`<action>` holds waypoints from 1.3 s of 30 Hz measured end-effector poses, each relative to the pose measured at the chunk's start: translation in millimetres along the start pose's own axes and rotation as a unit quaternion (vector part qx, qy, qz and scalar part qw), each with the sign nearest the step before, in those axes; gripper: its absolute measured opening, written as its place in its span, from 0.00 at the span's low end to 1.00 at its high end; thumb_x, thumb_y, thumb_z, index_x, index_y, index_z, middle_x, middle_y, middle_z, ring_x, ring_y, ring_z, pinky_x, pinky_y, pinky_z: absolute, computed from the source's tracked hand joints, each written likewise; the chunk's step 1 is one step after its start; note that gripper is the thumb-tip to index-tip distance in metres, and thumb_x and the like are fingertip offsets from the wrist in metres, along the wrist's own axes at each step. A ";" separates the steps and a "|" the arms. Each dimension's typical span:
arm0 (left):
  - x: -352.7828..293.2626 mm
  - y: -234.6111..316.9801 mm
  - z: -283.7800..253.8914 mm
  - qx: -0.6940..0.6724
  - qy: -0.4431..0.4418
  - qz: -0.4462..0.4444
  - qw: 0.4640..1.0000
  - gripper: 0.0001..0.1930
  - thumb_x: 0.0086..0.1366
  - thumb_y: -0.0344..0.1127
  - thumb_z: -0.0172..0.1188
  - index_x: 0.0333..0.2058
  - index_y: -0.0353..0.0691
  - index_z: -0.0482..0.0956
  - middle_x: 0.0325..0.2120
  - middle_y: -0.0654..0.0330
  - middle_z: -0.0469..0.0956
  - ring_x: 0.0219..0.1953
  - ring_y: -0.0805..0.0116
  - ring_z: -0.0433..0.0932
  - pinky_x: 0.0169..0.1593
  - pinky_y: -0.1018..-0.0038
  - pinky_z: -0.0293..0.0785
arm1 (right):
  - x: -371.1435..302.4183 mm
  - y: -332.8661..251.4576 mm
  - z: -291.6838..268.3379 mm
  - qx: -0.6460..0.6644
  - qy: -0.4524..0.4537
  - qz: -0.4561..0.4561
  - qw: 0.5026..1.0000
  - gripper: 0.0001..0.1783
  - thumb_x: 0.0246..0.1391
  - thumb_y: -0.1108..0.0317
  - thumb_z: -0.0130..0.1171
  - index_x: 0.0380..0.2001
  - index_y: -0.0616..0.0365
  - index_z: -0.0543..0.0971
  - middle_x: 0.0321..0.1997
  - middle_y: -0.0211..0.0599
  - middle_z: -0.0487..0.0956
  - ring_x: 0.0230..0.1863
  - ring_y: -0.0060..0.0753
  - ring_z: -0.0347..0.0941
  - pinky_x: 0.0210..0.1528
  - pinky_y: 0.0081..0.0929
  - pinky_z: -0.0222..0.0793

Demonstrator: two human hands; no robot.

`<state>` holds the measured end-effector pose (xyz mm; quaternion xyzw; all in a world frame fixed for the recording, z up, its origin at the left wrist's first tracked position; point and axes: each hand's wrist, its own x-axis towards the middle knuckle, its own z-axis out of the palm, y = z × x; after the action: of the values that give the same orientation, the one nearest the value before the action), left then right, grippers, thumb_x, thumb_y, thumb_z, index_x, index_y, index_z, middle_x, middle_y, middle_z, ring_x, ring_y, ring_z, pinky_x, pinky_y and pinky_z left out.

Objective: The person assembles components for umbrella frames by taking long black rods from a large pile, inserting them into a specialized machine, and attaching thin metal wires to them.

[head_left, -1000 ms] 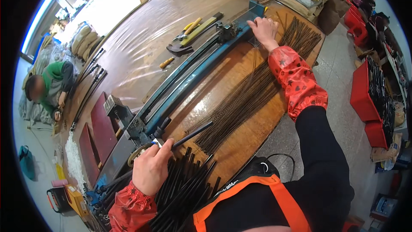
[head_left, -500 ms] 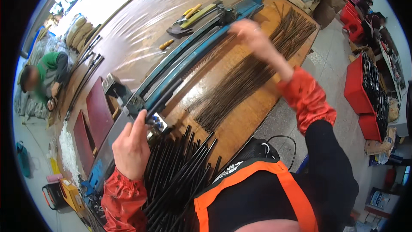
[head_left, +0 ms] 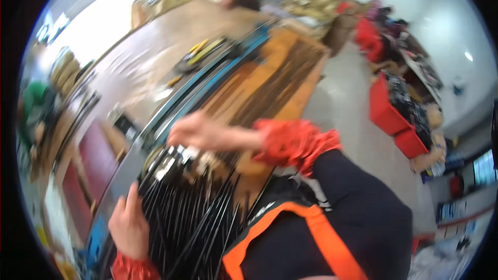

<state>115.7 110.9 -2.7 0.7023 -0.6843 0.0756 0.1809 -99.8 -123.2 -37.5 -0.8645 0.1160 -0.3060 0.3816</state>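
The view is smeared by motion. My left hand point(head_left: 129, 228), in a red sleeve cover, is at the lower left with its fingers closed round what looks like a black tube point(head_left: 143, 185). Its far part is lost near a shiny metal fixture point(head_left: 171, 162). My right hand point(head_left: 193, 132) is curled just above that fixture, at the near end of a long blue metal rail point(head_left: 210, 82). Whatever its fingers hold is hidden. A heap of black tubes point(head_left: 176, 218) lies below, between my hands and my body.
Thin dark coiled springs point(head_left: 280, 80) lie on the wooden table point(head_left: 307, 80) right of the rail. Yellow-handled tools point(head_left: 197, 49) sit beyond it. Maroon boards point(head_left: 97, 148) stand at left, near a person in green point(head_left: 36, 98). Red bins point(head_left: 386, 105) line the right side.
My right hand has come back from the rail's far end to the near fixture. My left hand has moved down and left. The whole view has swung, and a person shows at the far edge.
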 end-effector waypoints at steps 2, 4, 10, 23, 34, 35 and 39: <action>-3.9 -2.3 1.0 -0.017 0.003 0.001 1.000 0.19 0.68 0.29 0.55 0.57 0.44 0.77 0.27 0.49 0.72 0.27 0.44 0.74 0.30 0.55 0.69 | 4.7 -5.8 25.4 0.014 0.030 -0.038 0.999 0.11 0.61 0.61 0.63 0.34 0.59 0.83 0.30 0.39 0.82 0.31 0.35 0.80 0.34 0.32 0.74; -5.8 -2.3 -6.0 -0.015 -0.013 0.008 1.000 0.18 0.69 0.30 0.53 0.57 0.42 0.76 0.29 0.45 0.72 0.28 0.43 0.74 0.30 0.54 0.68 | -0.7 -6.7 18.0 -0.065 0.069 -0.148 0.985 0.11 0.61 0.60 0.63 0.34 0.57 0.83 0.31 0.40 0.82 0.33 0.39 0.80 0.35 0.35 0.73; -7.6 -0.8 -4.5 -0.021 -0.012 0.024 0.999 0.18 0.69 0.29 0.53 0.57 0.42 0.76 0.28 0.47 0.72 0.28 0.45 0.75 0.31 0.55 0.68 | -21.6 0.2 0.2 -0.123 0.115 -0.183 0.969 0.11 0.58 0.58 0.65 0.35 0.53 0.84 0.26 0.33 0.81 0.23 0.34 0.78 0.24 0.29 0.71; -0.6 9.3 0.5 -0.018 0.020 0.004 1.000 0.20 0.69 0.26 0.52 0.58 0.40 0.74 0.30 0.47 0.72 0.30 0.45 0.75 0.34 0.56 0.70 | -18.3 12.2 -15.8 -0.174 0.137 -0.240 0.945 0.18 0.53 0.54 0.69 0.42 0.51 0.83 0.25 0.34 0.78 0.25 0.34 0.77 0.24 0.29 0.71; 27.5 -27.8 -40.7 0.011 0.199 -0.047 0.979 0.18 0.72 0.24 0.50 0.59 0.37 0.75 0.35 0.50 0.79 0.36 0.56 0.82 0.39 0.65 0.77 | -13.0 120.5 -54.8 -0.108 -0.006 0.053 0.993 0.12 0.68 0.61 0.52 0.44 0.55 0.81 0.39 0.43 0.84 0.39 0.43 0.83 0.41 0.36 0.77; 21.9 -26.9 -43.1 -0.057 0.201 -0.081 0.975 0.18 0.72 0.23 0.49 0.59 0.35 0.74 0.37 0.50 0.79 0.39 0.59 0.81 0.41 0.66 0.77 | -2.3 125.6 -49.7 -0.177 0.012 -0.029 0.984 0.11 0.67 0.64 0.50 0.43 0.54 0.81 0.41 0.42 0.84 0.37 0.44 0.83 0.39 0.37 0.78; 47.6 -17.4 -61.2 0.056 0.152 -0.071 0.984 0.19 0.68 0.23 0.56 0.56 0.41 0.78 0.37 0.49 0.81 0.36 0.57 0.81 0.41 0.69 0.75 | 11.6 129.0 -41.5 -0.072 -0.002 0.053 0.996 0.20 0.70 0.50 0.47 0.42 0.51 0.83 0.27 0.36 0.82 0.28 0.36 0.80 0.33 0.34 0.75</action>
<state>144.1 88.3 68.0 0.7384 -0.5920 0.2066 0.2483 -112.0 -240.6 -105.1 -0.8830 0.1827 -0.2741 0.3345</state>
